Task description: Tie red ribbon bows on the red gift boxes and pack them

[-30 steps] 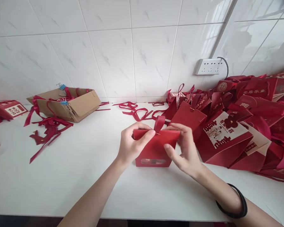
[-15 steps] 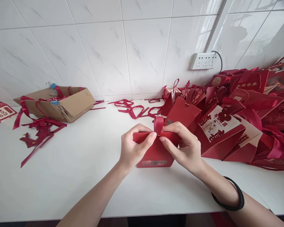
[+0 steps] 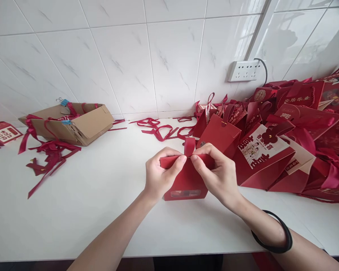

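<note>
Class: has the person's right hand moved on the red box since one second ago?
Yes. The right hand has shifted left along the top of the red box, toward its ribbon loop.

the red box point(image 3: 186, 177) near the surface's front edge is smooth, matt paper card, with a clear glossy film window point(image 3: 185, 193) low on its front. its ribbon loop point(image 3: 189, 146) is cloth with a faint sheen. the white surface point(image 3: 73, 210) looks smooth and matt. toward the back left, the carton point(image 3: 84, 126) is dull brown cardboard. the wall tiles point(image 3: 124, 60) are glossy, the socket point(image 3: 243, 70) white plastic.
</note>
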Demonstrator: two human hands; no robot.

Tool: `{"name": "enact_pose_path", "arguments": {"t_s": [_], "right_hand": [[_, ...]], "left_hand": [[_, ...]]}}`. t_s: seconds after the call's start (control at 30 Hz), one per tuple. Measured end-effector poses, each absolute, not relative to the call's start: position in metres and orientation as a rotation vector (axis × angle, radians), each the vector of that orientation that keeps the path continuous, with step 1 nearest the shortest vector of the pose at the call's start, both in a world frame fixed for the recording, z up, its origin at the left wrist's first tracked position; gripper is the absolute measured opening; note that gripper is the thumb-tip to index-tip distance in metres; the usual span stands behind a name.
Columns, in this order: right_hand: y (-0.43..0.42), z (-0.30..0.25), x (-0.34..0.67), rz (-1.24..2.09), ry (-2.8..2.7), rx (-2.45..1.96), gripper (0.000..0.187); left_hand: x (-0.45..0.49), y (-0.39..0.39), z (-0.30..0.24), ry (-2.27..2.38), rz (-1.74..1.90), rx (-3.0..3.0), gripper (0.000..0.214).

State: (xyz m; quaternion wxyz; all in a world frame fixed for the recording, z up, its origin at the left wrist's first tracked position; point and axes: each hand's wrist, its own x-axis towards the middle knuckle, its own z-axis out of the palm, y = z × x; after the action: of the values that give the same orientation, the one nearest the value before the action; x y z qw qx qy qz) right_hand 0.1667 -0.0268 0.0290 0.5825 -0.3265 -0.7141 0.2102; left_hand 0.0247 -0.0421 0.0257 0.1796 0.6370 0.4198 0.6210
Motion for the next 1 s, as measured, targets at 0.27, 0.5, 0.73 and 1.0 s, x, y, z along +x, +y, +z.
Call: {"name": "enact_pose_path", "arguments": {"t_s": [0.27, 0.5, 0.73, 1.0], "right_hand": [[-0.0224, 0.0318, 0.1693, 0.481, -1.716, -0.772, 0.005], [-0.0222, 0.0329, 0.1677, 0.439, -1.747, -0.808, 0.015], [-0.0206, 0.0322, 0.1690, 0.399, -1.806, -0.791, 0.015], [-0.0196, 0.0324, 0.1734, 0.440, -1.840, -0.718, 0.013]], "left_hand": [[0.0251, -0.0414, 0.0277, 1.233, 1.718, 1.741, 0.013], [0.0251, -0.0423, 0.0275, 1.209, 1.707, 1.744, 0.013], [0.0221, -0.0427, 0.0293, 1.182, 1.638, 1.757, 0.011], [0.0255, -0.0433, 0.0255, 1.276, 1.716, 1.832, 0.012]]}}
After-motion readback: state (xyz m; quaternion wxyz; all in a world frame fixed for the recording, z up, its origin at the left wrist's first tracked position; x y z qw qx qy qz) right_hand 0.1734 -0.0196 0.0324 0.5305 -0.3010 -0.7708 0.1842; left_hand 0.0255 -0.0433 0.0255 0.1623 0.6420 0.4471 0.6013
